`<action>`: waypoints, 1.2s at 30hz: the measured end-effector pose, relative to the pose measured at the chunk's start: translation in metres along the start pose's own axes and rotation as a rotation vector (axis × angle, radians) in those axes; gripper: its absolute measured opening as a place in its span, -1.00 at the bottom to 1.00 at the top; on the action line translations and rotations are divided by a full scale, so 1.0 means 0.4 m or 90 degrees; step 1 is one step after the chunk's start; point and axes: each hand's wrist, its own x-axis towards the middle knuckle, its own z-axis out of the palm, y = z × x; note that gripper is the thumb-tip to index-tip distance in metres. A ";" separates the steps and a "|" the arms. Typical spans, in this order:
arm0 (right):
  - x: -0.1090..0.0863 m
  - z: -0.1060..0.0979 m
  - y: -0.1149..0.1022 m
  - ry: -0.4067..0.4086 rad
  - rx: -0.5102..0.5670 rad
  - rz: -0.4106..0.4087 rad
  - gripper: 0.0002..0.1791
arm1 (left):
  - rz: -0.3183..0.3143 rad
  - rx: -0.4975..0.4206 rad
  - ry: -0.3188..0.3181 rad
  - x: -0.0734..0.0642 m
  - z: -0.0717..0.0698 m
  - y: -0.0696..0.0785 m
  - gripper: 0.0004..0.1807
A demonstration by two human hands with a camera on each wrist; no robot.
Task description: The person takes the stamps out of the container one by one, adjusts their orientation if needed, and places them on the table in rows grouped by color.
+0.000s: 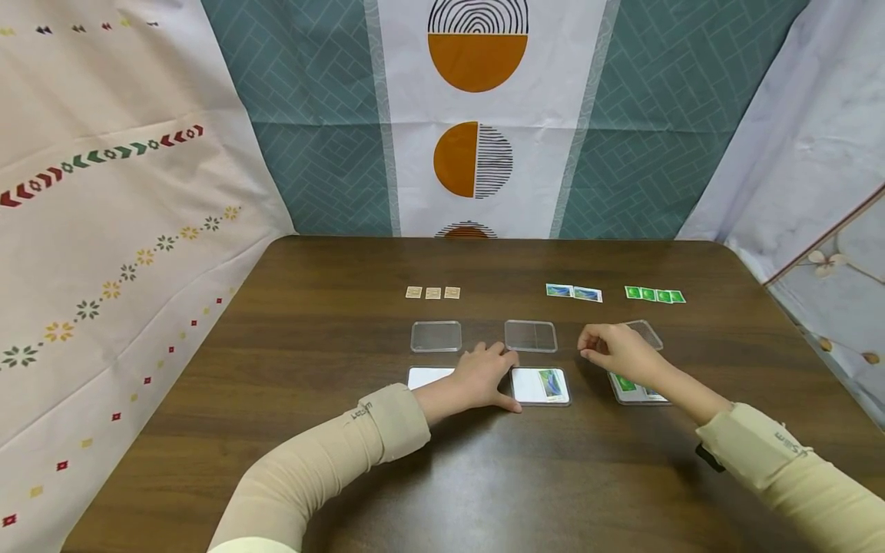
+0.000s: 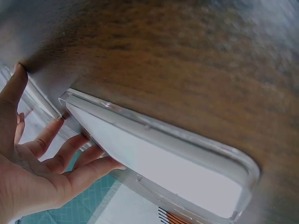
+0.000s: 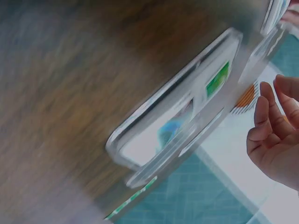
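Note:
My left hand (image 1: 482,376) holds the left end of the middle clear plastic case (image 1: 531,386), thumb at its near corner and index finger at its far corner. A white insert with one blue-green stamp (image 1: 551,384) shows inside. Under my left forearm lies the left case (image 2: 159,161), its white insert bare where visible. My right hand (image 1: 618,352), its fingers loosely bent, hovers above the table between the middle and right cases, with nothing visible in its fingers. The right case (image 3: 140,148) contains a green stamp (image 3: 217,79) and a blue one, partly hidden by my wrist in the head view.
Clear lids lie behind the cases: a left lid (image 1: 436,336), a middle lid (image 1: 530,336) and a right lid (image 1: 646,332). Farther back are three tan stamps (image 1: 432,293), two blue stamps (image 1: 574,293) and several green stamps (image 1: 654,295) on the wooden table (image 1: 332,307).

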 end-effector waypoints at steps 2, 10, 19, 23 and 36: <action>0.000 0.006 -0.010 -0.003 0.014 -0.008 -0.90 | 0.000 0.000 -0.003 -0.001 -0.001 0.001 -0.24; -0.002 0.032 -0.041 -0.036 0.059 -0.035 -0.90 | -0.005 0.000 -0.004 -0.006 -0.003 0.003 -0.24; -0.001 0.053 -0.052 -0.047 0.076 -0.048 -0.88 | -0.008 -0.002 0.001 -0.006 -0.004 0.005 -0.26; 0.000 0.058 -0.053 -0.065 0.075 -0.044 -0.87 | -0.006 -0.003 0.005 -0.003 -0.003 0.005 -0.27; 0.014 0.060 -0.057 -0.092 0.062 -0.081 -0.77 | -0.004 -0.002 0.002 0.000 -0.003 0.004 -0.26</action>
